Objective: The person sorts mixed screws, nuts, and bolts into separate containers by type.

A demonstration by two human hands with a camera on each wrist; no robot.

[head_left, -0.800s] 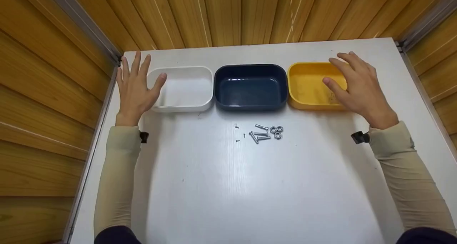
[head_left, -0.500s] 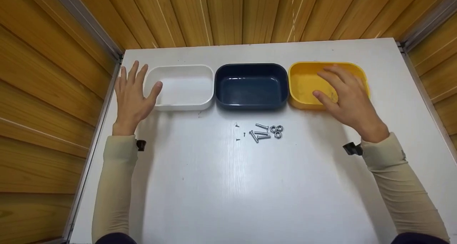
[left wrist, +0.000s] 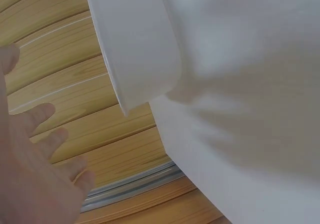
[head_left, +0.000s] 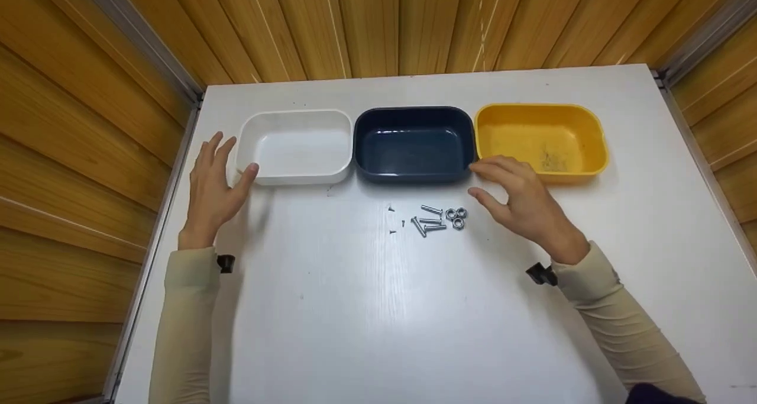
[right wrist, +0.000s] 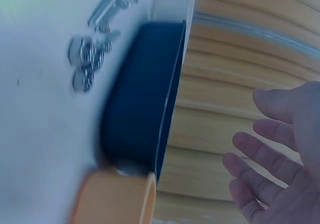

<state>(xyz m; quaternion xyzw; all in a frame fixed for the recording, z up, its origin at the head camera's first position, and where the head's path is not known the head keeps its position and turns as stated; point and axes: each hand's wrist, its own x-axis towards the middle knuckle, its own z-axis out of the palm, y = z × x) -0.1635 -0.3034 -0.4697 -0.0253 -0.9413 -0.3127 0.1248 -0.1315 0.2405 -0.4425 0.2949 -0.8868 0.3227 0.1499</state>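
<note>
My left hand [head_left: 212,191], fingers spread and holding nothing, is at the near left corner of the white bin [head_left: 301,176]. In the left wrist view the fingers [left wrist: 42,119] are apart from that bin's wall. The right hand [head_left: 520,200] hovers by the near corners of the dark blue bin [head_left: 414,176] and the yellow bin [head_left: 544,177], fingers loosely bent with nothing between them. Left of its thumb lie three nuts [head_left: 458,223], several bolts [head_left: 435,228] and three tiny screws [head_left: 403,223] on the white table. The right wrist view is blurred around the nuts [right wrist: 86,52].
The three bins stand side by side in a row toward the back of the white table [head_left: 355,321]. Dark specks mark the yellow bin's floor. Wood-patterned walls [head_left: 366,25] rise behind the table and along both sides.
My right hand has moved left and nearer, from over the yellow bin toward the nuts. The left hand has drawn back a little toward me. Bins and hardware stay in place.
</note>
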